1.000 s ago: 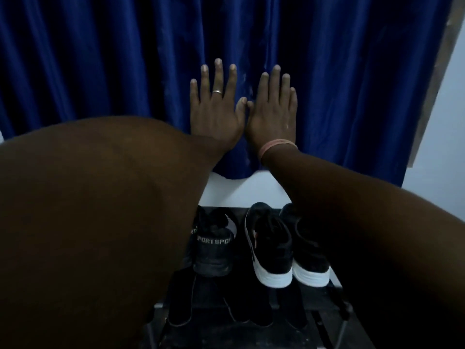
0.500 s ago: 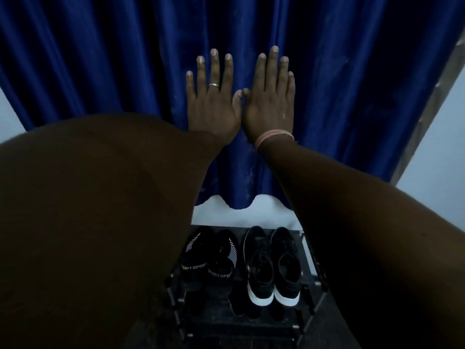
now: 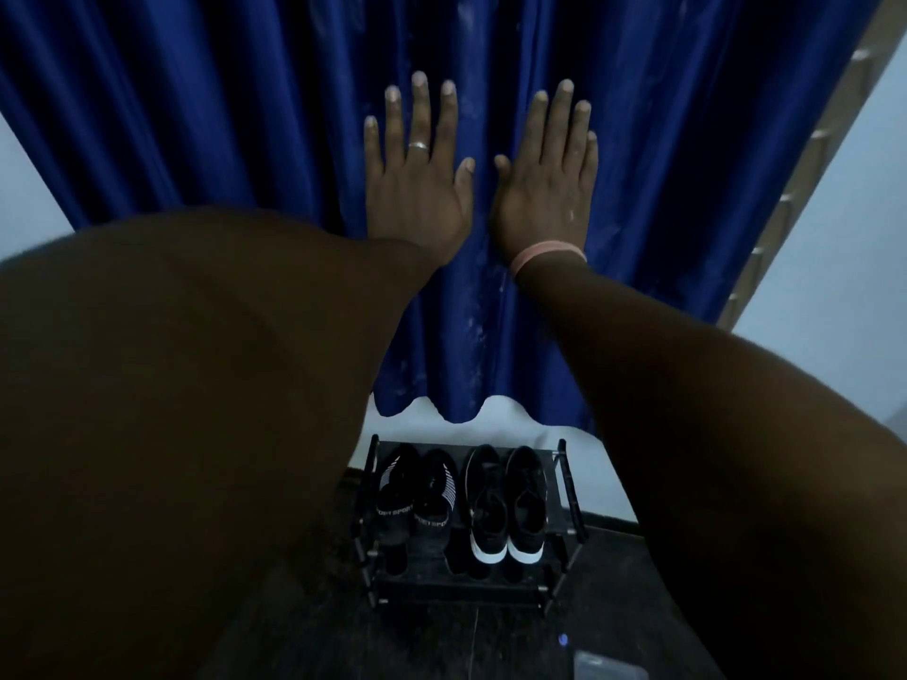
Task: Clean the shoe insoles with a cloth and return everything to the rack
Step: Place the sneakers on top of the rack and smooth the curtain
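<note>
Both the left hand [image 3: 417,184] and the right hand [image 3: 545,184] are spread flat and empty in the upper centre, probably only showing themselves, while the shoes [image 3: 461,503] wait on the rack [image 3: 569,488] at bottom centre.

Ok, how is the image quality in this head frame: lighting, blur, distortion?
Head view: dim and underexposed, the forearms nearly black; wide-angle stretch makes the near arms huge; left hand and right hand, spread open before the blue curtain, are fairly sharp; the shoe rack is dark, lower shelf detail lost; small blue glint on the floor.
</note>
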